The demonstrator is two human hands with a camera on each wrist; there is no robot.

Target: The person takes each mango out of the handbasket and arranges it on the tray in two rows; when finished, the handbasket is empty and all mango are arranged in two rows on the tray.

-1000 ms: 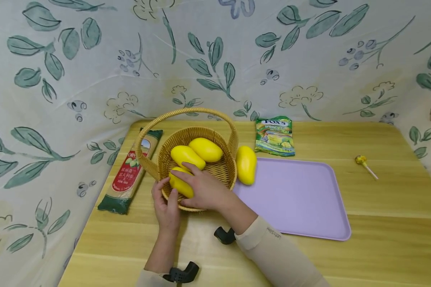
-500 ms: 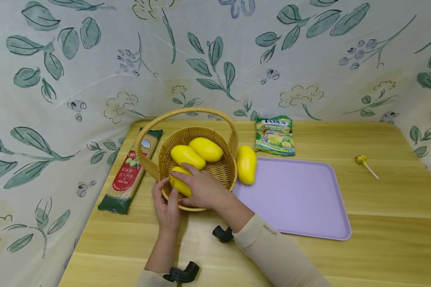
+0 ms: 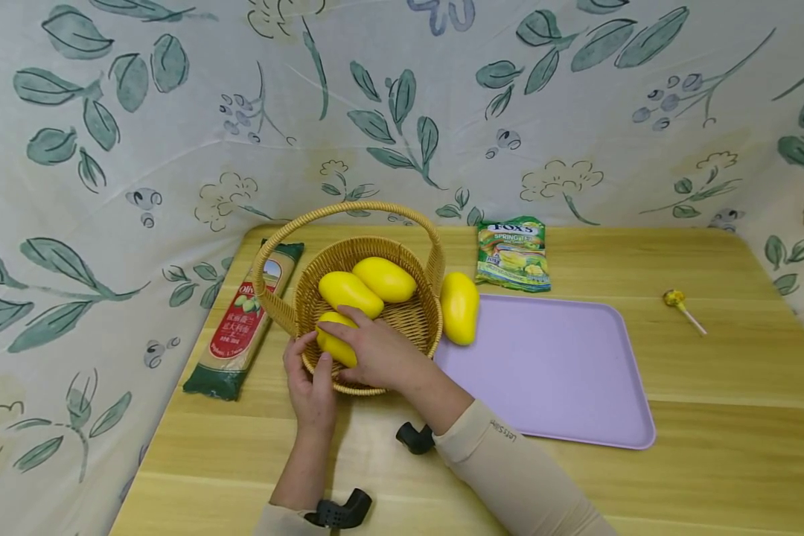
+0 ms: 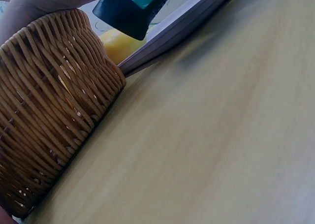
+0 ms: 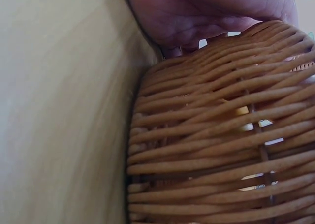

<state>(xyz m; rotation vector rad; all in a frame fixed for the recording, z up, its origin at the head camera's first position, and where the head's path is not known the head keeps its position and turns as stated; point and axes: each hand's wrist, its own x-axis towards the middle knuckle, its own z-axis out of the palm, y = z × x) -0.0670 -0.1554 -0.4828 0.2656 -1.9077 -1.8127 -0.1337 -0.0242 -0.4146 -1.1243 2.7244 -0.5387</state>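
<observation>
A round wicker basket (image 3: 412,324) with a tall handle stands on the table, with three yellow mangoes in it. My right hand (image 3: 391,361) reaches over the front rim, fingers curved over the front mango (image 3: 335,344). Two more, the left mango (image 3: 351,293) and the back mango (image 3: 384,280), lie behind it. My left hand (image 3: 311,391) grips the basket's front-left rim, thumb near the front mango. Both wrist views show the woven basket wall (image 4: 54,101) close up; the fingertips inside are hidden there. In the right wrist view, the left hand (image 5: 211,10) lies against the wicker.
Another mango (image 3: 460,309) lies at the left corner of a lilac tray (image 3: 556,372). A pasta packet (image 3: 241,324) is left of the basket. Behind the tray lies a green candy bag (image 3: 513,254); a lollipop (image 3: 683,310) is at the right. Patterned cloth (image 3: 402,112) hangs behind the table.
My right hand and forearm have shifted very slightly left, covering a little more of the front mango. The left hand, basket and other things stay where they were.
</observation>
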